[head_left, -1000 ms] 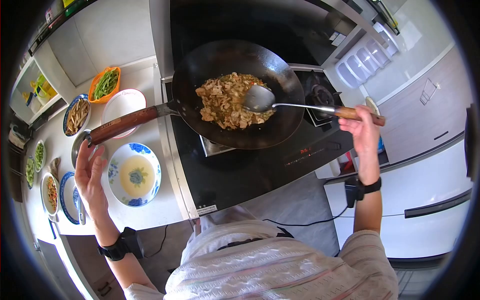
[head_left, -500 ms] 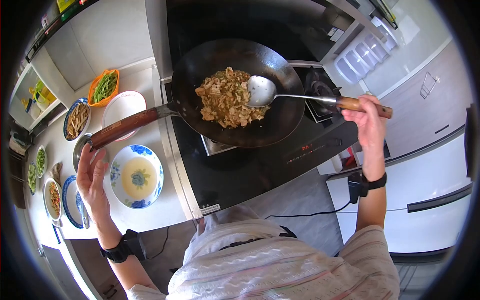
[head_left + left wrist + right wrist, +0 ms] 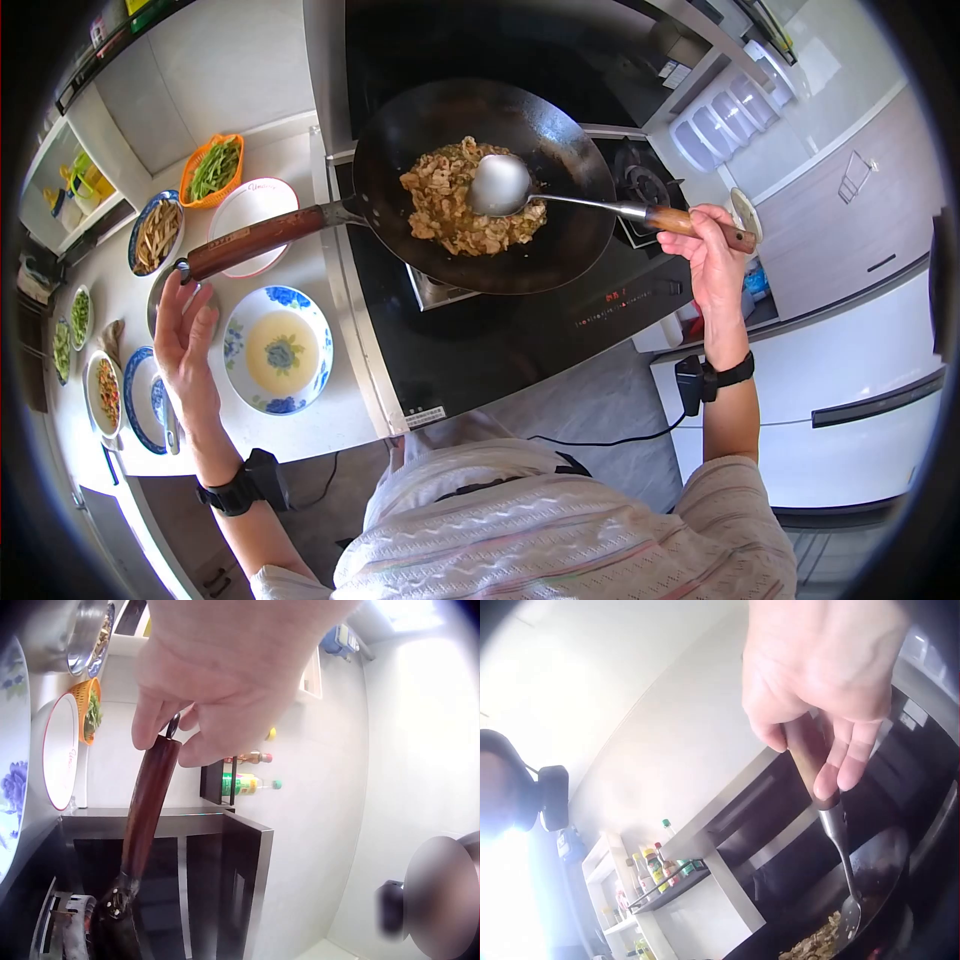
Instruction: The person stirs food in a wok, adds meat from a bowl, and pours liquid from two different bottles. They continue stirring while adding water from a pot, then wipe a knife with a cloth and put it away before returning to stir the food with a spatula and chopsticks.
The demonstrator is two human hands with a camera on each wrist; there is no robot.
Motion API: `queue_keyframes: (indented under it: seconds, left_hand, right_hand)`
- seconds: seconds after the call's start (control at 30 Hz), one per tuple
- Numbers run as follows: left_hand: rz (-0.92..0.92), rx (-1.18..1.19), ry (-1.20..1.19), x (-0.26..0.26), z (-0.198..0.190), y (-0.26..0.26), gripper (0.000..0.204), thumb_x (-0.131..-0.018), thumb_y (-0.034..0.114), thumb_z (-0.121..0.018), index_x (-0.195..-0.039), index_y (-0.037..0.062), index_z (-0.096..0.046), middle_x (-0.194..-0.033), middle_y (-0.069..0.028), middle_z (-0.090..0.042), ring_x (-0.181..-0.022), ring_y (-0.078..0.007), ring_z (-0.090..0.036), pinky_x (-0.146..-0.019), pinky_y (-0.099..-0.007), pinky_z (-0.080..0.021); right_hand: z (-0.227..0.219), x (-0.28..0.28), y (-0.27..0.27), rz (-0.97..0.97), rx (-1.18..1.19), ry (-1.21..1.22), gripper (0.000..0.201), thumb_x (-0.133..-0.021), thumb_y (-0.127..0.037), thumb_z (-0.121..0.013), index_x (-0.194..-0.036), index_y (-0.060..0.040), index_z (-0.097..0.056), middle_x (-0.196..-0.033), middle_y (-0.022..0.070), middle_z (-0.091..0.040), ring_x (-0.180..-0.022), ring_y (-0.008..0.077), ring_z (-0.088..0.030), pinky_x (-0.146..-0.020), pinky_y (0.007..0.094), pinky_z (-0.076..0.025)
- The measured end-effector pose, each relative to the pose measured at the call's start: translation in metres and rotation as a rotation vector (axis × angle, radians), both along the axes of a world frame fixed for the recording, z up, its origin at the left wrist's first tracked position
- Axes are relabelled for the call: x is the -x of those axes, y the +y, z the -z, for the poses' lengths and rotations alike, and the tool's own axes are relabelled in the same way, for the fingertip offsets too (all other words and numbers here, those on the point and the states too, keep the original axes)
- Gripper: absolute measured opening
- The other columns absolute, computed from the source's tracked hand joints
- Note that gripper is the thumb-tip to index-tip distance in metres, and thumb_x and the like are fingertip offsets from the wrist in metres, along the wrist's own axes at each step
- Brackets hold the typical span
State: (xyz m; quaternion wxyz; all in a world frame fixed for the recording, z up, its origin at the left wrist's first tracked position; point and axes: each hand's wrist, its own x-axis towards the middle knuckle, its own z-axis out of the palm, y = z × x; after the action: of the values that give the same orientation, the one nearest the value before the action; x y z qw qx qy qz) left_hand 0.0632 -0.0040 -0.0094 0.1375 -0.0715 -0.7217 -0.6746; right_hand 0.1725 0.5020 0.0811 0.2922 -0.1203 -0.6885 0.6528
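Note:
A dark wok (image 3: 565,215) sits on the black stove with browned, sliced meat (image 3: 430,205) in it. My right hand (image 3: 708,262) grips the wooden handle of a metal wok ladle (image 3: 500,185), whose rounded head lies over the meat, as the right wrist view also shows. On the left, my left hand (image 3: 190,365) is at the far end of the wok's brown wooden handle (image 3: 262,240). In the left wrist view, its thumb and fingers (image 3: 146,731) pinch that end around the small metal ring (image 3: 173,726).
Left of the stove, a blue-flowered bowl (image 3: 310,365) holds pale liquid. Behind it stand a red-rimmed white bowl (image 3: 270,195), an orange basket (image 3: 232,187) of green vegetables and a plate of brown strips (image 3: 157,236). Another burner (image 3: 645,180) lies right of the wok.
The right hand swung out to the right, then back left with the ladle. The ladle's head has moved left across the meat, pushing some of it. The left hand stays at the wok handle's end.

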Motion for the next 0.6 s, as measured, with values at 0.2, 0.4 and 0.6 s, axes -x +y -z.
queue_keyframes:
  seconds: [0.2,0.4,0.6]
  left_hand:
    - [-0.004,-0.105,-0.056,-0.031,0.002,-0.012,0.048,-0.08,-0.003,-0.057,-0.126,0.0023,-0.043,-0.116,-0.0103,-0.053,-0.103,-0.0175,-0.054,-0.081,-0.0239,-0.045]
    - [-0.056,-0.101,-0.215,-0.069,0.021,-0.05,0.036,-0.081,-0.001,-0.059,-0.116,-0.0016,-0.051,-0.105,-0.0077,-0.057,-0.093,-0.0147,-0.058,-0.074,-0.0231,-0.046]
    - [-0.259,-0.106,-0.243,-0.108,0.013,-0.101,0.029,-0.083,0.004,-0.058,-0.111,-0.0005,-0.055,-0.096,-0.0076,-0.061,-0.082,-0.015,-0.062,-0.067,-0.0237,-0.048]
  right_hand:
    - [-0.016,-0.014,0.001,0.016,-0.231,0.102,0.017,-0.084,-0.007,-0.054,-0.098,0.0013,-0.051,-0.098,0.0172,-0.056,-0.077,0.0241,-0.063,-0.069,0.0322,-0.053]
    - [-0.007,-0.009,-0.079,-0.188,-1.046,0.028,0.015,-0.075,0.0,-0.055,-0.09,-0.0019,-0.054,-0.114,0.0202,-0.053,-0.097,0.0284,-0.055,-0.083,0.0358,-0.043]
    - [0.021,-0.007,-0.165,-0.33,-1.224,-0.108,0.018,-0.065,0.005,-0.062,-0.079,-0.0034,-0.057,-0.115,0.0177,-0.048,-0.09,0.0284,-0.057,-0.078,0.0328,-0.045]
